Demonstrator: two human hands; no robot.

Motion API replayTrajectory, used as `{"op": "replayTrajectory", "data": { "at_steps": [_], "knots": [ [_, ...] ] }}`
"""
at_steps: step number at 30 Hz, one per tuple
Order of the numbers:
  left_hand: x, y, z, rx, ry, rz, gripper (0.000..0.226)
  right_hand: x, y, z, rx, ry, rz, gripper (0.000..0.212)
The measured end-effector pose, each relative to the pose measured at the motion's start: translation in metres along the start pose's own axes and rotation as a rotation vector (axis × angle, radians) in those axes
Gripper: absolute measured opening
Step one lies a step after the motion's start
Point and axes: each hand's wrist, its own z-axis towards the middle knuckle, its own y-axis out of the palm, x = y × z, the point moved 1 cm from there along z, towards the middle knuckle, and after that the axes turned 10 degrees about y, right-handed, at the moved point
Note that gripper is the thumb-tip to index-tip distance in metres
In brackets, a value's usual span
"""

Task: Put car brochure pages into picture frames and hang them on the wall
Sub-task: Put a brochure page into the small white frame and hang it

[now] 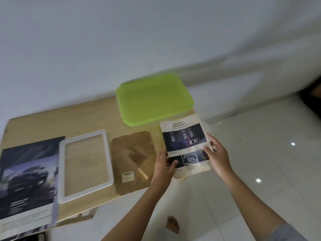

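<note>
A worn brochure page (185,140) headed "SAFETY", with car pictures, is held over the table's right end. My left hand (164,165) pinches its lower left edge, thumb on the print. My right hand (217,156) grips its right edge. An empty white picture frame (61,171) lies flat on the wooden table (57,119). Beside it to the right lies the brown backing board (133,153) with a small label. A larger car brochure (26,180) lies at the table's left end.
A lime-green plastic tray (153,100) sits at the table's far right corner, against the pale wall (121,40). White glossy floor tiles (260,162) spread to the right. My bare foot (172,224) shows below the table's front edge.
</note>
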Motion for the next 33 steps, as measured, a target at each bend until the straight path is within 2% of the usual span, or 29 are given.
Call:
{"op": "replayTrajectory", "data": {
  "at_steps": [3, 8, 17, 21, 23, 26, 30, 33],
  "knots": [
    [0.005, 0.035, 0.011, -0.038, -0.045, -0.001, 0.056, 0.014, -0.028, 0.019, 0.040, 0.034, -0.088, 0.041],
    [0.009, 0.061, 0.030, 0.006, -0.064, 0.064, 0.058, 0.025, -0.043, 0.048, 0.075, 0.082, -0.203, 0.032],
    [-0.011, 0.069, 0.044, -0.023, -0.066, 0.286, 0.058, 0.036, -0.033, 0.075, -0.020, 0.075, -0.491, 0.043],
    [-0.012, 0.065, 0.047, -0.086, -0.028, 0.373, 0.056, 0.033, -0.031, 0.073, 0.006, 0.046, -0.603, 0.038],
    [-0.011, 0.060, 0.047, -0.137, -0.002, 0.407, 0.056, 0.028, -0.027, 0.068, 0.021, 0.030, -0.644, 0.034],
    [-0.005, 0.043, 0.046, -0.196, 0.050, 0.425, 0.051, 0.013, -0.015, 0.057, 0.026, 0.014, -0.646, 0.041],
    [0.000, -0.006, 0.038, -0.148, 0.201, 0.466, 0.046, -0.018, 0.024, 0.035, 0.033, -0.077, -0.582, 0.038],
    [-0.010, -0.067, 0.027, -0.081, 0.241, 0.549, 0.045, -0.045, 0.076, 0.010, 0.016, -0.189, -0.573, 0.031]
  ]
}}
